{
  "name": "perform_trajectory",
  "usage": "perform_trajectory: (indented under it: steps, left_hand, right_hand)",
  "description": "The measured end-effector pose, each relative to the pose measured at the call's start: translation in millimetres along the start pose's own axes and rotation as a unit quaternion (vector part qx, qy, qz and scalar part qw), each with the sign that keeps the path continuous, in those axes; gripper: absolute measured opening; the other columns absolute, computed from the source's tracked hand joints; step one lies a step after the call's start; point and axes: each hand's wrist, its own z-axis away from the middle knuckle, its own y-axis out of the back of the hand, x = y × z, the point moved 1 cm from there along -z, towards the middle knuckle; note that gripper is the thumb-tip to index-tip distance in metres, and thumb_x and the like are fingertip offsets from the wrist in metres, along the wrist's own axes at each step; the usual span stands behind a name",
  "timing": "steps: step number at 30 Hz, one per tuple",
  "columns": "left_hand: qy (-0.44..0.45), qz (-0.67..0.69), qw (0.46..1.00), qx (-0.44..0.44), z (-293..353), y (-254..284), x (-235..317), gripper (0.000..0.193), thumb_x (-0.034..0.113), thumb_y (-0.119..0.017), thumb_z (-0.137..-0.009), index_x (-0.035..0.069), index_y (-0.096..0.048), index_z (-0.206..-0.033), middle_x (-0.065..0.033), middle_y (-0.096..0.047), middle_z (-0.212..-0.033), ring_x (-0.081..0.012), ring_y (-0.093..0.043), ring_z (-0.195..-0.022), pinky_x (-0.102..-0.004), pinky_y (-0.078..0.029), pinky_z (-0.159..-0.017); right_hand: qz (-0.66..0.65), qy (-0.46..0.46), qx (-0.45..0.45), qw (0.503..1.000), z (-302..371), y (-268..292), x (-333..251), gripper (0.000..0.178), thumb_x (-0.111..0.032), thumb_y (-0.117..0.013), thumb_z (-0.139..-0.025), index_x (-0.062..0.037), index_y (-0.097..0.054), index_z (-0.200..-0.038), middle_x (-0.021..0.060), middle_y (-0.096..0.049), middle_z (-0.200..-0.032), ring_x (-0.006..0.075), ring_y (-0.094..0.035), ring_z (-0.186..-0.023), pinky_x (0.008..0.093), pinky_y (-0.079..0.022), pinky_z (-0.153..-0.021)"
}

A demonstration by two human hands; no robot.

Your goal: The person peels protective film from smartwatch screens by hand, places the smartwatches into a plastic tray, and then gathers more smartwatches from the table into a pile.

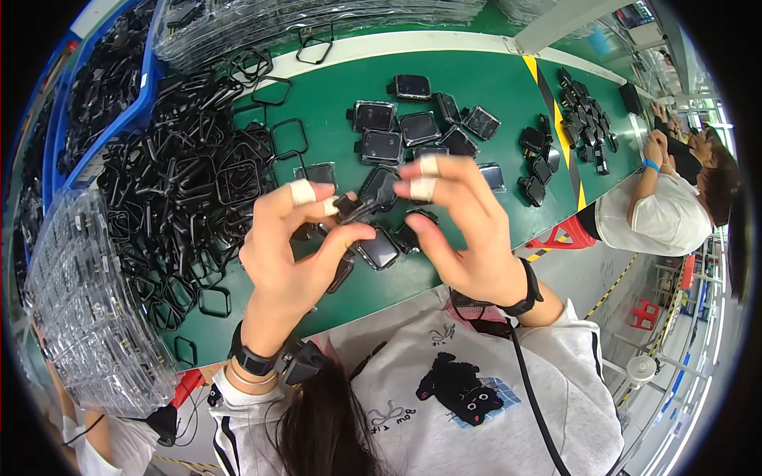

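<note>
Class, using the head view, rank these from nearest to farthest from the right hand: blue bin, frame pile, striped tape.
From the right hand:
1. Striped tape, to the right.
2. Frame pile, to the left.
3. Blue bin, upper left, past the pile.

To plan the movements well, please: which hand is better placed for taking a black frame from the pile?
Probably the left hand: it is beside the frame pile, while the right hand is farther from it, with the left between.
</note>
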Motion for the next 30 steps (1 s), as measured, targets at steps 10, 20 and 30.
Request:
perform_trajectory:
  steps: [10, 20, 30]
  left_hand:
    - [-0.127, -0.05, 0.991, 0.003, -6.0, -4.0, 4.2, 0.037, -0.014, -0.073, -0.063, -0.003, -0.051, -0.091, -0.014, -0.06, -0.079, -0.0288, -0.059, -0.063, -0.0338, -0.047, -0.053]
    - [0.144, -0.047, 0.988, -0.015, -21.4, -6.2, 1.1, 0.022, -0.011, -0.068, -0.075, 0.0, -0.05, -0.081, -0.0021, -0.052, -0.076, -0.01, -0.052, -0.068, -0.021, -0.042, -0.063]
    - [0.234, -0.173, 0.955, -0.052, -82.8, -24.4, -45.1, 0.021, -0.002, -0.071, -0.077, -0.001, -0.05, -0.082, -0.0116, -0.06, -0.08, -0.0167, -0.061, -0.056, -0.027, -0.046, -0.052]
  right_hand:
    - [0.031, 0.061, -0.018, 0.998, -28.3, -25.2, -19.7, 0.03, 0.011, -0.065, -0.062, 0.0045, -0.054, -0.089, 0.0174, -0.054, -0.092, 0.0343, -0.054, -0.082, 0.0391, -0.047, -0.069]
    - [-0.042, 0.017, -0.014, 0.999, -33.1, -10.6, 1.2, 0.041, -0.001, -0.068, -0.073, 0.0025, -0.052, -0.11, 0.0185, -0.054, -0.103, 0.0378, -0.053, -0.094, 0.0421, -0.047, -0.081]
    - [0.244, -0.291, -0.059, 0.923, 62.2, 109.4, 60.1, 0.044, -0.002, -0.074, -0.069, -0.0053, -0.057, -0.11, 0.0132, -0.049, -0.1, 0.0318, -0.054, -0.094, 0.0376, -0.046, -0.079]
